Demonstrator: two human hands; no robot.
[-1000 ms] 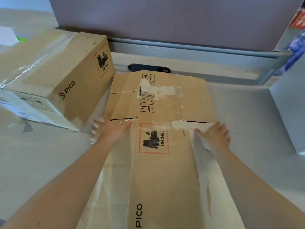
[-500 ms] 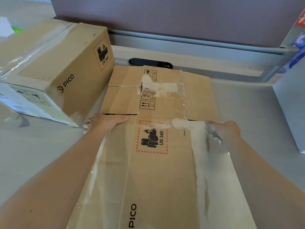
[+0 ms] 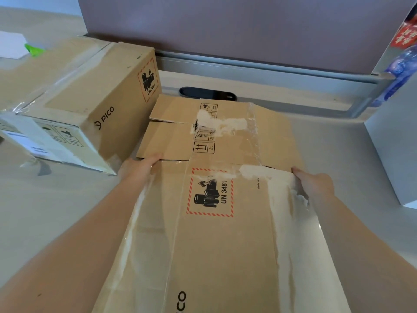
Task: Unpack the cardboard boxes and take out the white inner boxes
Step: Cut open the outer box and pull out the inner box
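Since the earlier frames, both hands had shifted from lying flat with spread fingers on the top panel to curling over its far edge, and the far flaps had risen slightly in the frame.

The near cardboard box (image 3: pixel 225 233) occupied the lower centre of the frame, with its long panel running toward the viewer. That panel carried a red-bordered hazard label (image 3: pixel 211 192) marked UN 3481, partial PICO lettering at the bottom edge, and whitish torn tape along both long sides. The left hand (image 3: pixel 137 169) grasped the far left corner of this panel, fingers wrapped over the edge. The right hand (image 3: pixel 314 182) grasped the far right corner, fingers curled down over the taped edge. Beyond the gripped edge, the box flaps (image 3: pixel 225 134) lay spread nearly flat at the centre of the frame, bearing handling symbols and torn tape remnants.

A second cardboard box (image 3: pixel 90 105), sealed with clear tape and printed PICO, stood at the upper left, just beside the flaps. All boxes rested on a grey desk (image 3: pixel 56 211). A dark oval cable port (image 3: pixel 207 93) sat in the desk behind the flaps, below a purple partition (image 3: pixel 225 26). A white upright panel (image 3: pixel 394 150) stood at the right edge.
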